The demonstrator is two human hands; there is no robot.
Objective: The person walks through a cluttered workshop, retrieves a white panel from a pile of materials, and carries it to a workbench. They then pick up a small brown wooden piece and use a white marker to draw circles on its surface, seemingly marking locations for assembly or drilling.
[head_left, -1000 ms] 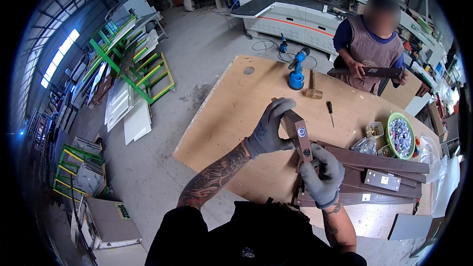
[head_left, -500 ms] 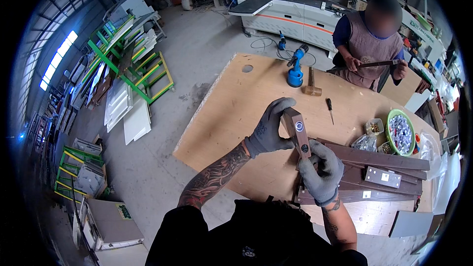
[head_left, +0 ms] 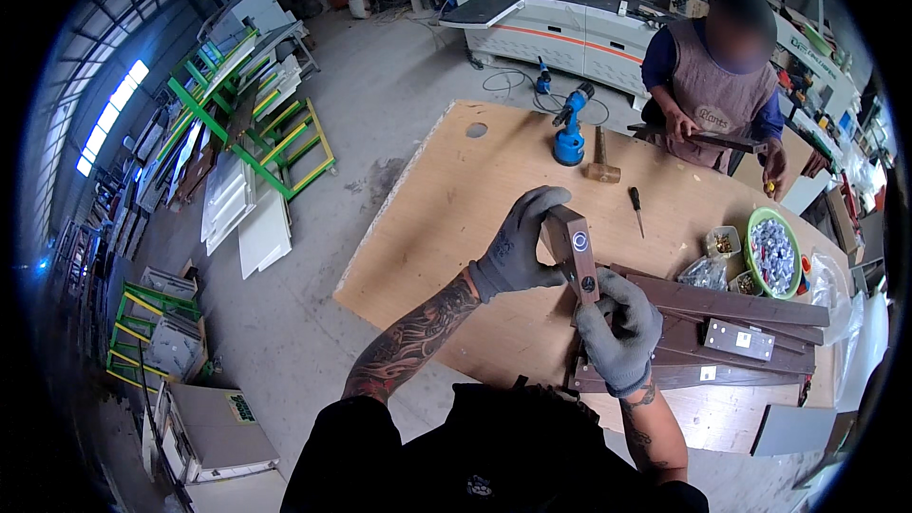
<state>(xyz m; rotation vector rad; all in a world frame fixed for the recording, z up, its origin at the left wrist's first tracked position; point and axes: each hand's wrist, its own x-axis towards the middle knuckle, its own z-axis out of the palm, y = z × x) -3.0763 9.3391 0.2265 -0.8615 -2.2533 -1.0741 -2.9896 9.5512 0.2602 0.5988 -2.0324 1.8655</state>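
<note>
A short brown block [head_left: 574, 249] with a round hole in its face is held up between my two gloved hands, above the wooden table [head_left: 418, 218]. My left hand [head_left: 522, 245] grips its upper left side, fingers curled over the top. At its lower end my right hand [head_left: 619, 331] is closed, thumb and fingers pressed against the block. Just right of that hand lie long dark brown strips [head_left: 731, 309] in a pile, with a small plate [head_left: 739, 340] bearing a white label on top.
A co-worker [head_left: 722, 85] stands across the table holding a dark strip. A blue power tool [head_left: 570, 138], a mallet [head_left: 602, 171] and a screwdriver [head_left: 636, 212] are on the far part. A green basin [head_left: 750, 271] of small packets stands at the right, beside tubs of brass-coloured parts [head_left: 724, 245].
My hands and the block have barely moved. Across the table, the co-worker's hand at the right has dropped lower and come off the end of the strip.
</note>
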